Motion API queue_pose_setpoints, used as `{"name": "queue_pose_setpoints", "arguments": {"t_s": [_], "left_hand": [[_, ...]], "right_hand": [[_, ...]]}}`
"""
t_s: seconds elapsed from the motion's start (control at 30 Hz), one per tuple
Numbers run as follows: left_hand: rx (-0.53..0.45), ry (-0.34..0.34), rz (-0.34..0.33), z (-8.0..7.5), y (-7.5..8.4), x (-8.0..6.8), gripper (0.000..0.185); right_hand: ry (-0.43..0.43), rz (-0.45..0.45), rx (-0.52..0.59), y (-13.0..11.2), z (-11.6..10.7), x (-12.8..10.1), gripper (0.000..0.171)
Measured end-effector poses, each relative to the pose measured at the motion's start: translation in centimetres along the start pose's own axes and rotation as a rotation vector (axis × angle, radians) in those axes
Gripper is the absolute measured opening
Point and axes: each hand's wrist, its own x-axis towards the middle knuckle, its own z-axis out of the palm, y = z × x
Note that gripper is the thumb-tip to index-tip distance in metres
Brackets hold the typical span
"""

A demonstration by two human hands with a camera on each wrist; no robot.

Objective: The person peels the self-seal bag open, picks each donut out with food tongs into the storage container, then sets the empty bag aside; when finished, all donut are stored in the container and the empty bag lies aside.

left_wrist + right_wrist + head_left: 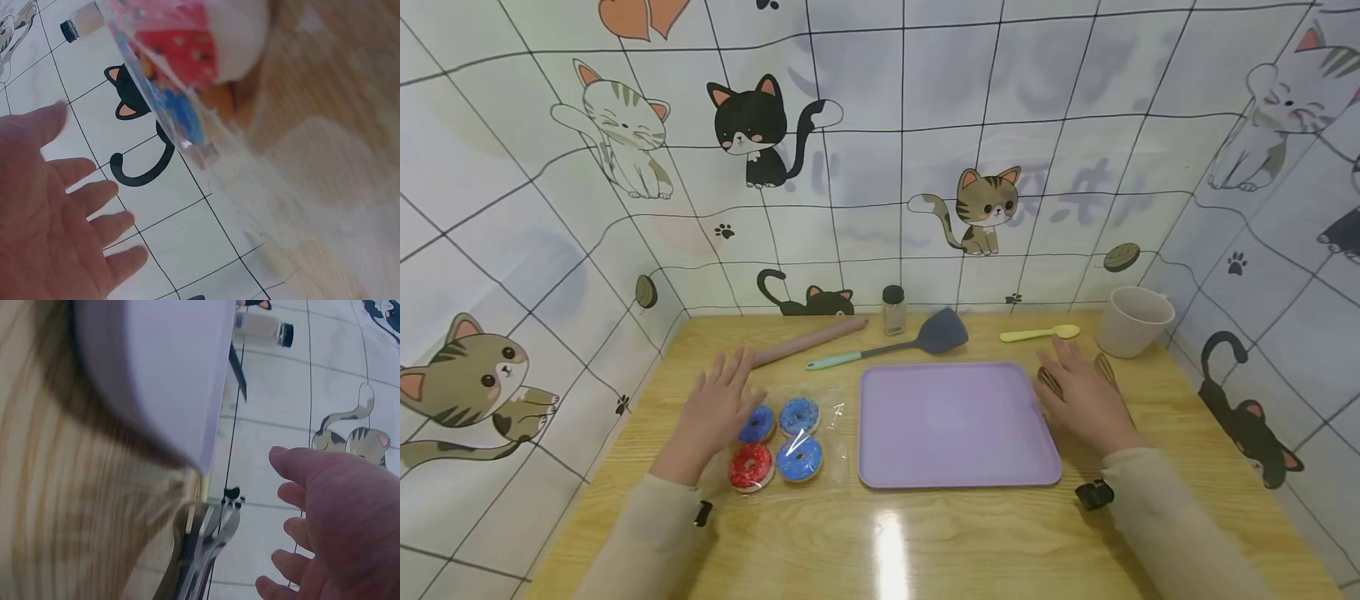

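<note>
My left hand [715,417] hovers palm down with spread fingers at the left edge of a clear plastic bag [835,425]. Inside it lie several toy donuts, among them a red donut [751,467] and a blue donut [800,458]. The left wrist view shows the same hand [56,212] with nothing in its grasp. My right hand [1084,396], also with extended fingers, is above a metal utensil [1107,371] with slotted ends, partly hidden beneath it. In the right wrist view that utensil [203,550] stays apart from the fingers. A lilac tray [955,425] lies between the hands.
Along the back are a rolling pin [808,340], a small black-capped jar [893,311], a spatula [942,332], a yellow spoon [1037,334] and a pale mug [1135,321]. Behind them rises a cat-patterned cloth wall [865,200], which also encloses both sides of the wooden table [797,542].
</note>
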Motion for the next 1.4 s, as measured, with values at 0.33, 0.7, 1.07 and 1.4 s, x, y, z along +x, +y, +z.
{"name": "queue_pose_setpoints", "arguments": {"t_s": [0.33,0.7,1.07,1.4], "left_hand": [[-0.112,0.056,0.115,0.0,-1.8,-0.9,0.062],[-0.201,-0.044,0.150,-0.7,-4.9,-2.4,0.031],[-0.388,-0.222,0.171,-1.7,-7.1,-3.0,0.031],[-0.396,-0.260,0.126,-0.6,-8.2,-2.4,0.035]], "right_hand": [[0.116,-0.153,0.018,-5.8,1.8,1.0,0.042],[0.057,-0.332,0.033,-11.9,4.0,1.3,0.034],[-0.021,-0.451,0.060,-17.4,5.3,1.4,0.030],[-0.053,-0.581,0.094,-20.6,6.6,1.5,0.033]]}}
